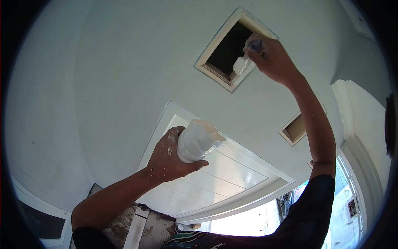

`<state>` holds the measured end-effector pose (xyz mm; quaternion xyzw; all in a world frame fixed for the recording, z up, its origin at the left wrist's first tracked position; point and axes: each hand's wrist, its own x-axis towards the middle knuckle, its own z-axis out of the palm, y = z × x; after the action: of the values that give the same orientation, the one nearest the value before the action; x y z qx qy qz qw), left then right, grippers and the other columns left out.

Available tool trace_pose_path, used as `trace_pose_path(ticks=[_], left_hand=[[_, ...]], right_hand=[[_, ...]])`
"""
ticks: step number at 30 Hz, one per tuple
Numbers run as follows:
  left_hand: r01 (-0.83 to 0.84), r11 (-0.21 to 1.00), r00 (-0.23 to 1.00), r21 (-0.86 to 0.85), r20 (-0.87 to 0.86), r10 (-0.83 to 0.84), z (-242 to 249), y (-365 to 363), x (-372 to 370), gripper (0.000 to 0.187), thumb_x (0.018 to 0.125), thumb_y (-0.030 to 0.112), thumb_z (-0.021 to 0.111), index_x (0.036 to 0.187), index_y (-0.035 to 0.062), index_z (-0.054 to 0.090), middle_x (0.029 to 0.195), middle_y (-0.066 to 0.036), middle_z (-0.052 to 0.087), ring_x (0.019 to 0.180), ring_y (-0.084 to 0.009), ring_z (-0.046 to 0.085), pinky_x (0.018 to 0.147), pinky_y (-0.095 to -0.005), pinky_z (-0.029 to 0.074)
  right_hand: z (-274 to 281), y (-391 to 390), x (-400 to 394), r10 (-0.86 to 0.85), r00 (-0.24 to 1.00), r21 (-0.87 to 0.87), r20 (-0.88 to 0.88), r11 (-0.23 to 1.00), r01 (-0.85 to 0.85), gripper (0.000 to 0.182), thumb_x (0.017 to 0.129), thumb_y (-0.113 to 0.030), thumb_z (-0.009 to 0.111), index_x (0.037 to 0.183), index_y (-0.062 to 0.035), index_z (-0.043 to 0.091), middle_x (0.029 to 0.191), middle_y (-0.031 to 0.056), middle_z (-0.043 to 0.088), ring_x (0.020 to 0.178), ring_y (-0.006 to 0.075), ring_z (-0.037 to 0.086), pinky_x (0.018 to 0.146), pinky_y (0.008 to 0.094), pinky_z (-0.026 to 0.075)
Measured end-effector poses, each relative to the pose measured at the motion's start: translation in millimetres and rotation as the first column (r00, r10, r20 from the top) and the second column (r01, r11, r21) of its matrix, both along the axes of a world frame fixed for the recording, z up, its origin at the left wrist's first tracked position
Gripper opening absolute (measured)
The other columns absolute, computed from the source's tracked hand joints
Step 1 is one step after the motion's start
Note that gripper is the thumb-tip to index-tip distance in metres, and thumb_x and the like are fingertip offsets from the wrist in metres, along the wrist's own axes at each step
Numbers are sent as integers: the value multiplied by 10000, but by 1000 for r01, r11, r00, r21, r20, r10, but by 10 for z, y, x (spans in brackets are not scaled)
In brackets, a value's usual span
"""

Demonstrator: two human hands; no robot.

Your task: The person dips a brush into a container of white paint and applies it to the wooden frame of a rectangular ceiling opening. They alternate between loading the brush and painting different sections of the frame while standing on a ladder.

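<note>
My left hand point(162, 159) is wrapped round a cut-off clear plastic container point(194, 143) with white paint coating its inside and a ragged rim. White specks dot the fingers and wrist. Raised high on the right, my right hand point(274, 61) grips a paintbrush point(240, 65) whose bristles are loaded with white. The brush tip overlaps the lower right side of a cream frame point(212, 79) around a dark square opening point(232, 46) in the pale wall. Part of the brush handle is hidden by my fingers.
Behind the container stands a white panelled door point(232, 168). A smaller framed opening point(294, 128) lies beyond my right forearm. At the lower left is a dark-paned window point(43, 220). Bright daylight comes in at the lower right, beside a curved white moulding point(365, 162).
</note>
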<state>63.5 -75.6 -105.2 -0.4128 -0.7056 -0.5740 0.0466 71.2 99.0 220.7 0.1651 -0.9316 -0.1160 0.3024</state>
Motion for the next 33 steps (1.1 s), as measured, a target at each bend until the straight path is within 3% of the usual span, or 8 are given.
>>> trace_pose_path(ticks=[2,10,12,17,20,22,27,33], left_hand=[[12,999,1000,38,-2,-12,-25,15,-8,1076,743,588,904,1417,-82,400,1256,-254,569,1187,-386,639,1005,-482,561],[-15,1000,1000,22,-3,15,-17,22,-2,1082,732,577,915,1413,-86,398,1245,-253,576,1174,-389,645,990,-483,567],[-19,1000,1000,19,-5,19,-8,22,15,1082,730,575,917,1414,-84,398,1243,-253,578,1178,-389,643,992,-484,566],[8,999,1000,33,-1,-8,-1,13,13,1074,730,568,919,1404,-92,406,1240,-250,582,1180,-390,645,999,-482,564],[-29,999,1000,16,-5,29,17,0,28,1064,733,565,919,1396,-97,415,1239,-252,582,1177,-389,648,1000,-484,563],[-21,1000,1000,12,1,21,17,1,23,1062,732,563,920,1394,-98,417,1237,-254,582,1175,-388,650,996,-482,566],[-8,1000,1000,26,-5,8,-22,31,-3,1056,732,557,923,1390,-100,421,1231,-258,583,1158,-386,659,976,-474,577],[-3,1000,1000,28,26,2,4,16,11,1053,738,562,918,1389,-96,417,1236,-258,579,1162,-381,656,979,-475,575]], right_hand=[[-74,134,-91,-101,991,110,91,990,90,159,983,-170,671,1014,-15,655,813,161,679,729,313,645,734,417,537],[201,61,52,159,969,446,-189,893,-60,158,988,-162,681,1083,-37,666,937,133,725,811,321,712,759,424,576],[-31,95,116,61,993,490,-101,872,-4,154,974,-134,691,1083,-31,660,948,121,725,825,330,727,768,421,593],[-423,191,98,25,980,97,198,994,-45,116,975,-140,690,1029,-40,665,818,142,689,720,276,693,684,393,557],[-245,137,120,-38,989,-53,142,998,46,119,970,-136,699,1029,-38,663,795,149,685,700,247,673,677,385,541],[-88,233,97,-85,992,27,92,996,83,139,962,-140,714,1035,-35,661,827,154,703,710,276,680,685,383,543],[277,149,135,207,953,392,-220,914,-108,108,974,-118,695,1040,-44,655,901,134,715,780,320,706,745,407,574],[-283,273,164,55,998,430,-32,902,-36,145,958,-77,698,1092,-47,649,978,123,706,824,318,723,749,426,596]])
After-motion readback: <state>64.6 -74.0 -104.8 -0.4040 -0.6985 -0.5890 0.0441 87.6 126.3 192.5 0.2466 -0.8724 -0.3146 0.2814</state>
